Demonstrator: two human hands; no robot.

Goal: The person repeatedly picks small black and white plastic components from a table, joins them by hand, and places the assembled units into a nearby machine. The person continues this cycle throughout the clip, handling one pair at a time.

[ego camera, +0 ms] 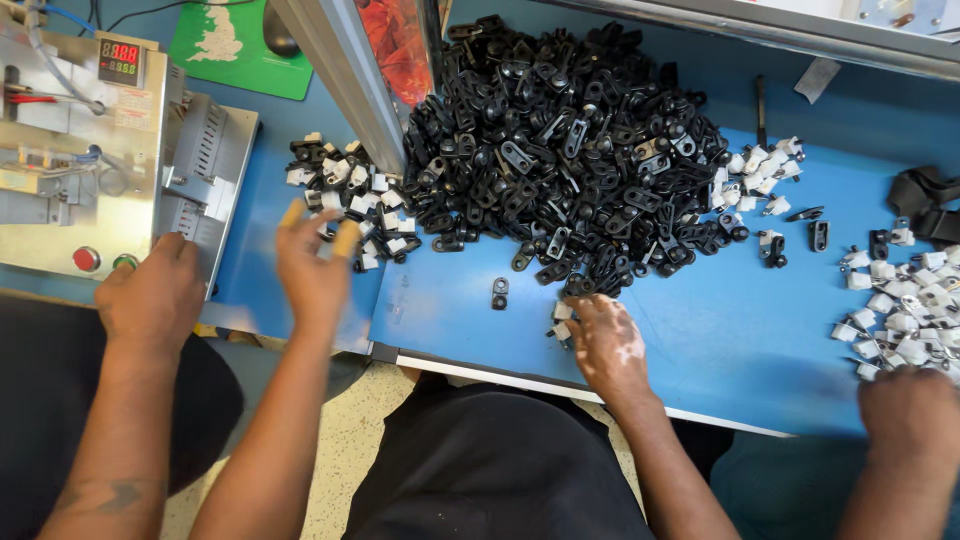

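Head view: left hand point(312, 262) spread open above white clips point(350, 195); right hand point(607, 340) curls over a clip point(560, 328) at the black pile point(570, 140), orientation unclear.

A metal machine point(85, 150) with a red number display point(121, 60), a red button point(86, 259) and a green button point(125, 262) stands at the left end of the blue bench point(760, 340). Behind it lies a green mat point(235, 45) carrying a dark mouse point(280, 35). A grey metal post point(340, 85) slants across the bench. A dark strap point(925, 200) lies at the right edge.
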